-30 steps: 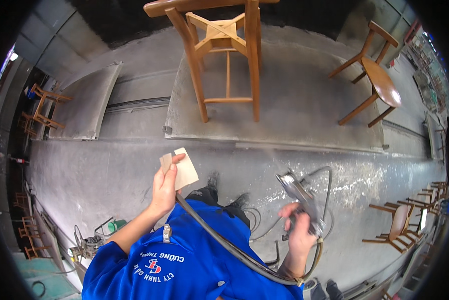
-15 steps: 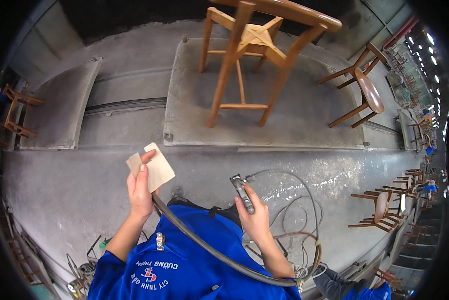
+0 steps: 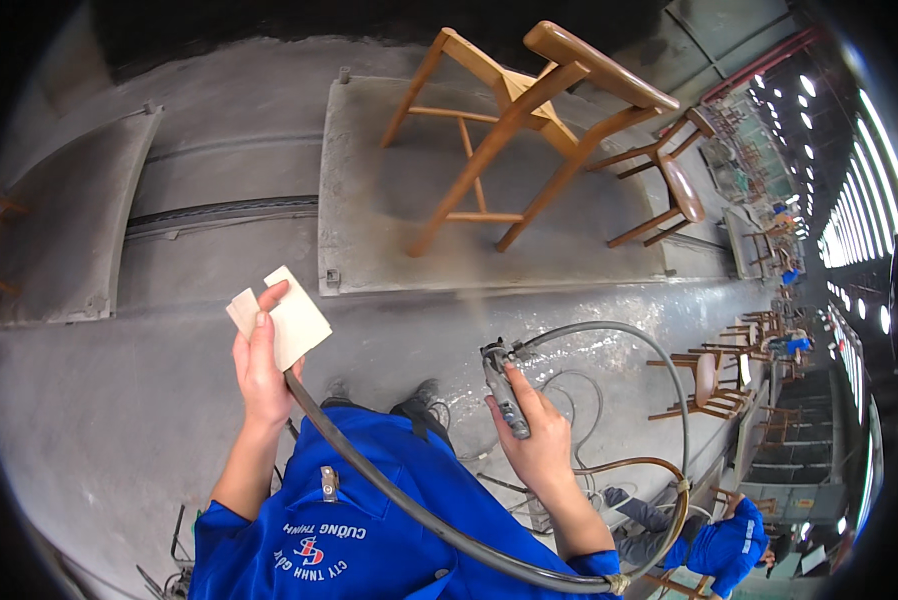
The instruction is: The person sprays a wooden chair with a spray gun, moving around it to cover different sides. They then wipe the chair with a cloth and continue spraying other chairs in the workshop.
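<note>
My left hand [image 3: 261,375] is closed on a folded cream-coloured sheet [image 3: 301,318], its fingers between the layers. A thick dark hose [image 3: 374,480] starts at that palm and runs across my blue shirt to the lower right. In my right hand [image 3: 541,440] is a grey metal spray gun [image 3: 506,395], with my fingers wrapped round its handle and a thinner grey hose [image 3: 609,327] looping off it. A faint haze shows between the gun and the wooden chair frame [image 3: 604,75], which stands ahead with its cross-braced seat support bare.
The chair stands on a low grey platform [image 3: 359,240], and a second chair [image 3: 681,190] is at its right side. Another platform [image 3: 64,240] lies left, past a floor rail [image 3: 219,213]. Hose loops and a person in blue [image 3: 729,540] are at lower right; more chairs [image 3: 707,380] stand right.
My view has turned toward the right. The spray gun has moved slightly right, and a faint haze now shows ahead of it. Both hands keep their hold.
</note>
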A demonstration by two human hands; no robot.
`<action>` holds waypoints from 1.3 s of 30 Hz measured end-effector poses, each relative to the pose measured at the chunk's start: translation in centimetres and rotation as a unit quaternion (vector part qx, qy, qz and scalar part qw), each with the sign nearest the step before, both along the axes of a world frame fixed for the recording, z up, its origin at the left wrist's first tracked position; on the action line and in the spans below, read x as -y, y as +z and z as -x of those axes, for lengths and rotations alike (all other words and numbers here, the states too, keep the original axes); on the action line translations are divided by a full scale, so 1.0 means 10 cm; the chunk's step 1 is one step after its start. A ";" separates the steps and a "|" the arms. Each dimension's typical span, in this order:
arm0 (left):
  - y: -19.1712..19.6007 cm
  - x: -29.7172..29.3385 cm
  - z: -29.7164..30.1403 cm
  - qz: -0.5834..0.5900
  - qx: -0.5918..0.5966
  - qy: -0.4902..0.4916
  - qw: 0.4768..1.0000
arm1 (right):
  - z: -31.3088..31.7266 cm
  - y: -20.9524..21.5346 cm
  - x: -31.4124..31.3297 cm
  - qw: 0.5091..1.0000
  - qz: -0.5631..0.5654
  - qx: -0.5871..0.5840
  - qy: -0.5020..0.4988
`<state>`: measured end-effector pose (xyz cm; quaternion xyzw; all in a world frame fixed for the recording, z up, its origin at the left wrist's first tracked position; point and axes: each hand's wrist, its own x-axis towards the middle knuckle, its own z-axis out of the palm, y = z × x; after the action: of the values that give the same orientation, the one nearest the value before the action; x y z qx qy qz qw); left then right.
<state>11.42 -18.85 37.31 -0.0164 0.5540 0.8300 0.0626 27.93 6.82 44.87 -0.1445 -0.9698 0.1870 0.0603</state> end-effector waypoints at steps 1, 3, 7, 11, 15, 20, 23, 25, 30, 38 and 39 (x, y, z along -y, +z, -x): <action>-0.01 -0.01 0.02 -0.005 -0.003 -0.013 1.000 | -0.04 0.10 0.05 1.000 -0.008 -0.016 0.001; 0.01 -0.05 0.05 -0.036 -0.015 -0.061 0.997 | -0.14 0.29 0.17 0.999 -0.022 -0.033 -0.002; 0.15 -0.19 0.09 -0.053 -0.022 -0.134 0.989 | -0.28 0.63 0.32 0.995 -0.061 -0.083 0.014; 0.25 -0.33 0.10 -0.036 -0.028 -0.192 0.980 | -0.50 1.07 0.44 0.991 -0.095 -0.093 -0.009; 0.30 -0.41 0.06 0.003 -0.039 -0.261 0.965 | -0.64 1.49 0.45 0.962 -0.220 -0.162 0.010; 0.47 -0.58 0.01 -0.014 -0.091 -0.329 0.940 | -0.57 2.19 0.43 0.943 -0.036 -0.328 -0.050; 0.63 -0.66 -0.07 -0.023 -0.106 -0.356 0.928 | -0.39 2.70 0.47 0.933 0.022 -0.358 -0.033; 0.72 -0.74 -0.10 -0.040 -0.101 -0.361 0.926 | -0.20 3.00 0.51 0.937 0.052 -0.347 -0.005; 0.88 -0.86 -0.17 -0.053 -0.078 -0.379 0.920 | 0.33 3.48 0.37 0.951 -0.031 -0.289 -0.101; 0.90 -0.97 -0.26 -0.070 0.008 -0.450 0.890 | 0.37 3.71 -0.66 0.940 -0.064 -0.261 -0.210; 0.89 -0.98 -0.27 -0.078 0.035 -0.465 0.881 | 0.30 3.69 -0.80 0.933 -0.056 -0.265 -0.236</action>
<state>14.09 -9.00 46.24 0.2193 0.4286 0.7448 0.4621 24.90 14.82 81.80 -0.3104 -0.8656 0.1440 0.3657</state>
